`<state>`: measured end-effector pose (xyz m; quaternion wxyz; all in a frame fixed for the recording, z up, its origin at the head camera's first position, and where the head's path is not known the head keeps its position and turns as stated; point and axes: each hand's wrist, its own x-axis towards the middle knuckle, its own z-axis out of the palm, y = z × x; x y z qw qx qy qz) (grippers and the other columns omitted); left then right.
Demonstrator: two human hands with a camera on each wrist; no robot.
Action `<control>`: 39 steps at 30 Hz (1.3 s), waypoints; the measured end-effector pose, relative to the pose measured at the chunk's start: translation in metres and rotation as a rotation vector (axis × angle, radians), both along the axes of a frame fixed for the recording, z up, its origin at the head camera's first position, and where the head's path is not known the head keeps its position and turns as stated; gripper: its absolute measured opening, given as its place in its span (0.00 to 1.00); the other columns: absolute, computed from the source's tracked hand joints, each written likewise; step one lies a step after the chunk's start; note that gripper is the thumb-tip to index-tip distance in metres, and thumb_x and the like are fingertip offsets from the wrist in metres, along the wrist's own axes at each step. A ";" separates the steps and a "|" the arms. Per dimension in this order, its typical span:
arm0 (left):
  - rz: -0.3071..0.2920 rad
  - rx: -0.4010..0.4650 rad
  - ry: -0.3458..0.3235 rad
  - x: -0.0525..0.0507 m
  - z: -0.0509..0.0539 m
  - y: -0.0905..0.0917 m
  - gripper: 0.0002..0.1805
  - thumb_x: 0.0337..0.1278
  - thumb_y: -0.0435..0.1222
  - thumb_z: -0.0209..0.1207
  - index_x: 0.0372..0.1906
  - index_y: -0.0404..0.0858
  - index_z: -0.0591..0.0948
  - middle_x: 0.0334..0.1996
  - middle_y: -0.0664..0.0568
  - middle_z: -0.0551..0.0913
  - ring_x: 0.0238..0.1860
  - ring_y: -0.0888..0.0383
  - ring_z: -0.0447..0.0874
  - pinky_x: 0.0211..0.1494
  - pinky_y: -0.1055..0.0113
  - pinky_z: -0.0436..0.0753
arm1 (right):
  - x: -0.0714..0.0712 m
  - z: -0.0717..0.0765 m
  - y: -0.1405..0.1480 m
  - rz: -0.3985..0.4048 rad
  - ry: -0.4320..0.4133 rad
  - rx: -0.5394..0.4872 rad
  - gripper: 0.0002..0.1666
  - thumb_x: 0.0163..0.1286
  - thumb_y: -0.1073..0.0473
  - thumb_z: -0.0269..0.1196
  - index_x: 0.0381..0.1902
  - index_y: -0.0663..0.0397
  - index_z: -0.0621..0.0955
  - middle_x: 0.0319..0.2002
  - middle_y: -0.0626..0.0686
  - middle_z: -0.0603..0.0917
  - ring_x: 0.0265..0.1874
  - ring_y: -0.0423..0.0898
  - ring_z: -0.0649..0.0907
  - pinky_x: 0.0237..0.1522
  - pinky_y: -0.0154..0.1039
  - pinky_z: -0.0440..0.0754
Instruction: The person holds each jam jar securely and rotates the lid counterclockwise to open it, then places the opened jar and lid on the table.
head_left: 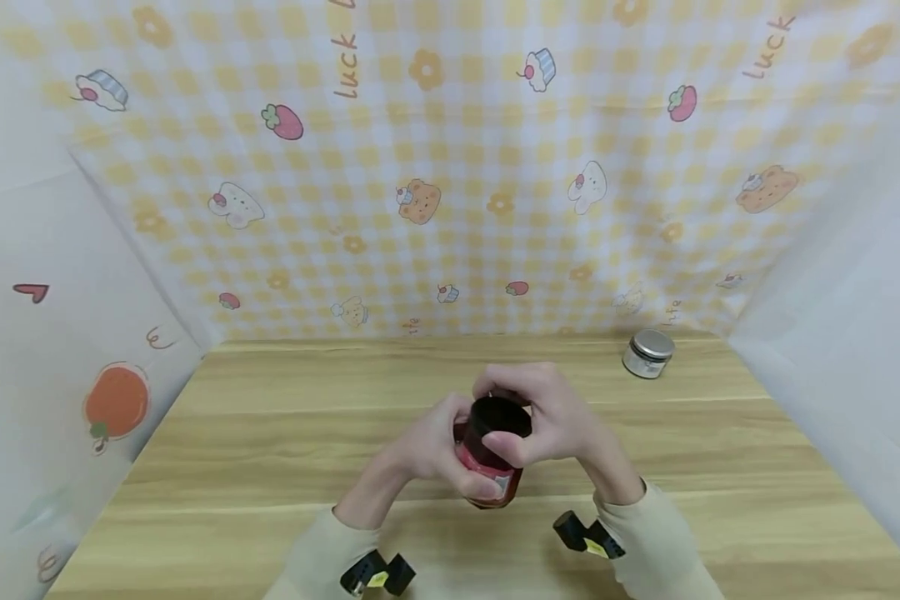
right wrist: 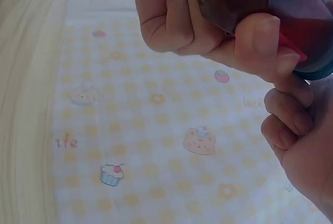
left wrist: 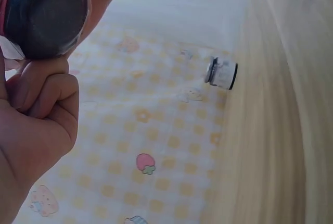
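A jar point(head_left: 506, 482) with a red label and a black lid point(head_left: 492, 415) is held tilted between both hands above the table. My left hand point(head_left: 437, 442) grips the jar's body, its thumb across the label. My right hand point(head_left: 546, 415) holds the lid, with the thumb on the near side and curled fingers on the far side. The left wrist view shows a round dark end of the jar point(left wrist: 48, 15) above the left hand point(left wrist: 39, 112). Dark reddish contents show through the jar point(right wrist: 250, 0) in the right wrist view.
A small clear jar with a silver lid point(head_left: 648, 354) stands at the table's back right. The wood-grain table point(head_left: 285, 433) meets a yellow checked cloth point(head_left: 457, 150) behind it. White sheets point(head_left: 30, 242) hang at both sides.
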<state>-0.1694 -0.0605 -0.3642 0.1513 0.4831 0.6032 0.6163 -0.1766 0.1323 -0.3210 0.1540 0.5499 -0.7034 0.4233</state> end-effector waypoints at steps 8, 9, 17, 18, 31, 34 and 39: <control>0.089 -0.062 0.060 0.004 0.009 -0.011 0.14 0.41 0.29 0.74 0.36 0.31 0.82 0.29 0.52 0.84 0.29 0.65 0.79 0.33 0.65 0.83 | 0.006 0.008 0.003 -0.027 0.021 0.067 0.20 0.70 0.39 0.61 0.44 0.48 0.80 0.29 0.39 0.80 0.25 0.32 0.76 0.26 0.25 0.75; 0.102 -0.061 0.065 0.004 0.010 -0.011 0.14 0.41 0.29 0.74 0.36 0.31 0.83 0.29 0.51 0.84 0.29 0.64 0.80 0.33 0.65 0.83 | 0.006 0.009 0.004 -0.027 0.005 0.072 0.20 0.70 0.39 0.61 0.45 0.48 0.80 0.30 0.40 0.81 0.26 0.32 0.77 0.27 0.26 0.76; 0.231 -0.115 0.033 0.006 0.015 -0.015 0.16 0.41 0.33 0.75 0.39 0.35 0.85 0.30 0.55 0.85 0.29 0.62 0.80 0.33 0.66 0.83 | 0.001 0.009 0.013 -0.001 -0.144 0.137 0.28 0.69 0.41 0.66 0.59 0.52 0.79 0.47 0.46 0.85 0.39 0.41 0.84 0.40 0.37 0.85; 0.249 -0.120 0.037 0.006 0.014 -0.015 0.16 0.41 0.33 0.75 0.39 0.36 0.85 0.30 0.55 0.85 0.29 0.62 0.81 0.33 0.66 0.83 | 0.000 0.009 0.015 -0.007 -0.158 0.145 0.32 0.69 0.38 0.66 0.60 0.53 0.79 0.49 0.47 0.84 0.40 0.41 0.84 0.41 0.38 0.85; 0.706 -0.295 0.167 0.009 0.016 -0.007 0.15 0.40 0.42 0.77 0.36 0.46 0.86 0.25 0.62 0.83 0.23 0.64 0.77 0.25 0.68 0.77 | 0.002 0.010 0.015 -0.413 -0.105 0.232 0.35 0.63 0.34 0.69 0.61 0.47 0.79 0.25 0.38 0.72 0.24 0.36 0.71 0.28 0.34 0.70; 0.785 -0.333 0.222 0.010 0.015 -0.004 0.16 0.39 0.43 0.77 0.35 0.46 0.85 0.26 0.62 0.84 0.24 0.66 0.80 0.27 0.68 0.80 | 0.001 0.009 0.013 -0.456 -0.093 0.234 0.31 0.62 0.40 0.72 0.58 0.45 0.79 0.25 0.39 0.74 0.25 0.37 0.72 0.27 0.35 0.71; 0.852 -0.367 0.286 0.009 0.014 -0.003 0.17 0.38 0.45 0.78 0.35 0.47 0.85 0.28 0.61 0.85 0.27 0.67 0.81 0.29 0.69 0.80 | -0.002 0.006 0.010 -0.442 -0.080 0.192 0.24 0.61 0.43 0.73 0.51 0.44 0.81 0.23 0.39 0.74 0.23 0.37 0.72 0.24 0.34 0.71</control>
